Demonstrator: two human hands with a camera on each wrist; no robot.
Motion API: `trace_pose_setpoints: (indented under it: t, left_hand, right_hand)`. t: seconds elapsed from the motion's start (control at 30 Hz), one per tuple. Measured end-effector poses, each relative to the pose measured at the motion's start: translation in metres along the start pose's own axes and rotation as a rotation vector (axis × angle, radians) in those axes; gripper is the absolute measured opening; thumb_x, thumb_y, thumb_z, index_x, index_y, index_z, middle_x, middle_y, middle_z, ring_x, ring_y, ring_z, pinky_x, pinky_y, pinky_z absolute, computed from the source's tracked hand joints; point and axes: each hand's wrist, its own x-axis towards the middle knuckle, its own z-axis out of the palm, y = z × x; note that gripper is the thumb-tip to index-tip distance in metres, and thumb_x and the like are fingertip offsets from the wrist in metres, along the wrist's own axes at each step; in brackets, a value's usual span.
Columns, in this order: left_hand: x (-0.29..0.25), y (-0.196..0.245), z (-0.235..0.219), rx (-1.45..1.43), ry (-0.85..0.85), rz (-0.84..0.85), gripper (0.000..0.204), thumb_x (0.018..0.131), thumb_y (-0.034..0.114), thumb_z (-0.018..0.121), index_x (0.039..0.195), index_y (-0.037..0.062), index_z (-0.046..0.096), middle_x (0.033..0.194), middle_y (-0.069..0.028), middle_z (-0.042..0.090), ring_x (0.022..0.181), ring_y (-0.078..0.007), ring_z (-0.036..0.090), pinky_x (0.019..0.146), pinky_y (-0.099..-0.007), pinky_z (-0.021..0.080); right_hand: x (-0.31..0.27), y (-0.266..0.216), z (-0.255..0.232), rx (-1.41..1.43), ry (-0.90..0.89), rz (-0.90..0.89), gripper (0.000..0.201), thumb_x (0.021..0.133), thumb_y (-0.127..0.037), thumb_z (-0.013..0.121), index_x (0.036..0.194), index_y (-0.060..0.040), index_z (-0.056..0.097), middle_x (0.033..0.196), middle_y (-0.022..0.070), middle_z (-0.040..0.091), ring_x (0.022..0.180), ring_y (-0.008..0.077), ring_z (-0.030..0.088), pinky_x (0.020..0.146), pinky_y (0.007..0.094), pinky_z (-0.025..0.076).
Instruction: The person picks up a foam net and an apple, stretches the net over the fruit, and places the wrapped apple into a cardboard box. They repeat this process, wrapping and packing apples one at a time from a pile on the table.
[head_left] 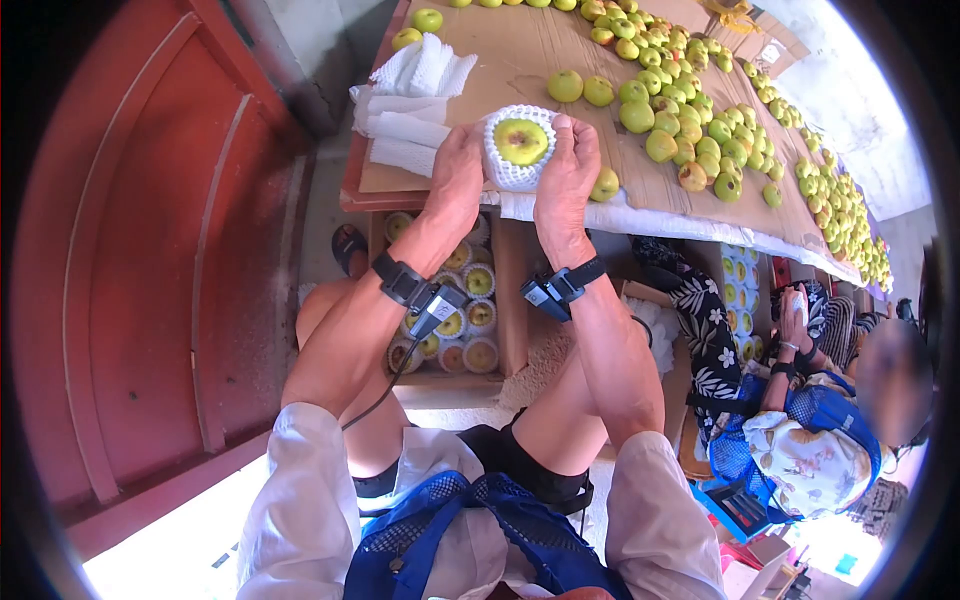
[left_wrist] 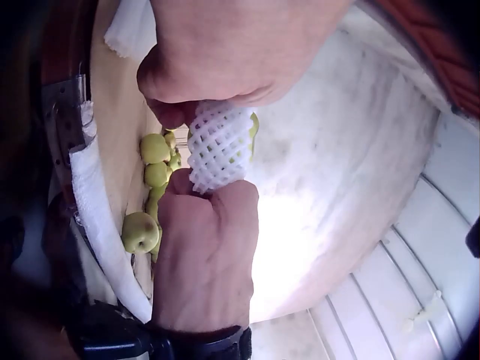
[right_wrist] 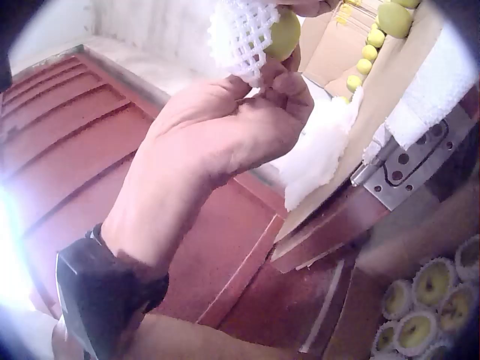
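In the head view a green apple [head_left: 521,142] with a brownish patch faces up out of a white foam net [head_left: 513,178], held over the near edge of the table. My left hand [head_left: 458,165] grips its left side, and my right hand [head_left: 568,175] grips the right with the thumb along the net. The left wrist view shows the net [left_wrist: 221,146] stretched around the fruit between both hands. From the right wrist, the apple [right_wrist: 283,37] bulges out of one end of the net, and my left fingers pinch the lower edge.
White foam nets [head_left: 410,115] lie stacked on the cardboard-covered table [head_left: 500,60]. Loose apples [head_left: 700,140] spread across its right side. Below stands a box [head_left: 512,310] of netted apples. A red door [head_left: 130,250] is at left; another person [head_left: 800,430] sits at right.
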Motion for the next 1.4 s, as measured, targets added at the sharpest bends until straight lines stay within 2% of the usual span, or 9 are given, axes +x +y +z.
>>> trace_pose_setpoints:
  t: [0.1,0.3,0.4,0.6,0.8,1.0,1.13,1.33,1.4]
  left_hand:
    - [0.002,-0.006,0.001,0.044,0.037,0.027,0.028,0.109,0.026,0.047,0.119,0.0038,0.059,0.109,-0.0034,0.065,0.097,-0.0102,0.062,0.085,-0.0289,0.052]
    - [0.002,-0.005,0.0,0.266,0.12,0.115,0.032,0.108,0.029,0.045,0.115,0.0015,0.061,0.106,-0.0038,0.064,0.1,-0.0119,0.057,0.091,-0.029,0.046]
    - [0.011,-0.006,-0.009,0.288,0.152,0.12,0.036,0.107,0.031,0.045,0.117,0.0008,0.062,0.109,-0.0047,0.064,0.102,-0.0133,0.057,0.094,-0.0295,0.044]
    - [0.012,0.009,-0.01,0.213,0.2,0.038,0.042,0.107,0.036,0.047,0.12,-0.0012,0.062,0.114,-0.0057,0.065,0.104,-0.0142,0.06,0.093,-0.0301,0.046]
    - [0.017,0.014,-0.014,0.122,0.134,-0.076,0.046,0.108,0.041,0.046,0.117,-0.0004,0.063,0.108,-0.0058,0.068,0.098,-0.0139,0.064,0.088,-0.0307,0.051]
    - [0.018,0.011,-0.017,0.042,0.084,-0.087,0.045,0.107,0.042,0.046,0.116,0.0008,0.063,0.106,-0.0059,0.069,0.096,-0.0144,0.067,0.084,-0.0317,0.055]
    - [0.013,0.015,-0.017,-0.01,0.01,-0.102,0.049,0.107,0.043,0.047,0.126,-0.0004,0.06,0.115,-0.0078,0.068,0.101,-0.0154,0.068,0.087,-0.0318,0.057]
    - [0.009,0.017,-0.021,0.053,-0.085,-0.13,0.058,0.105,0.051,0.047,0.135,0.0017,0.056,0.123,-0.0091,0.067,0.106,-0.0177,0.067,0.088,-0.0336,0.057]
    - [0.004,0.02,-0.022,0.093,-0.142,-0.106,0.06,0.104,0.053,0.046,0.135,0.0025,0.056,0.123,-0.0088,0.067,0.106,-0.0181,0.067,0.085,-0.0347,0.058]
  right_hand:
    - [-0.003,0.002,0.002,-0.008,0.036,-0.036,0.024,0.105,-0.02,0.055,0.102,0.0031,0.059,0.092,0.0061,0.063,0.086,0.0118,0.054,0.081,0.029,0.048]
    - [-0.004,-0.004,0.001,-0.369,0.011,-0.092,0.025,0.106,-0.019,0.047,0.106,0.0028,0.059,0.096,0.0183,0.064,0.09,0.0279,0.062,0.086,0.0385,0.048]
    - [-0.009,-0.008,0.004,-0.334,-0.047,-0.174,0.021,0.105,-0.014,0.045,0.112,0.0001,0.059,0.1,0.02,0.064,0.095,0.033,0.063,0.089,0.0398,0.048]
    - [-0.015,-0.014,-0.009,-0.513,-0.313,-0.304,0.025,0.096,-0.002,0.045,0.115,0.0002,0.06,0.107,0.0189,0.065,0.101,0.0342,0.064,0.093,0.0404,0.048]
    - [-0.011,-0.019,-0.016,-0.349,-0.457,-0.278,0.031,0.089,0.004,0.047,0.114,-0.0007,0.065,0.106,0.0199,0.068,0.104,0.0348,0.065,0.094,0.0396,0.05]
    - [-0.016,-0.031,-0.02,-0.471,-0.464,-0.194,0.033,0.09,0.006,0.048,0.116,-0.0008,0.065,0.101,0.0186,0.07,0.098,0.0328,0.069,0.089,0.0354,0.053]
    - [-0.002,-0.037,-0.03,-0.387,-0.554,-0.214,0.024,0.094,0.0,0.052,0.114,-0.0006,0.066,0.104,0.0167,0.071,0.097,0.0268,0.07,0.088,0.0335,0.053]
    - [-0.01,-0.077,-0.021,-0.574,-0.583,-0.122,0.034,0.096,-0.022,0.062,0.123,-0.0007,0.062,0.111,0.018,0.07,0.101,0.0315,0.069,0.089,0.038,0.054]
    - [-0.011,-0.083,-0.021,-0.794,-0.64,-0.333,0.048,0.091,-0.033,0.068,0.126,-0.0014,0.06,0.116,0.0188,0.068,0.101,0.0355,0.069,0.088,0.0416,0.054]
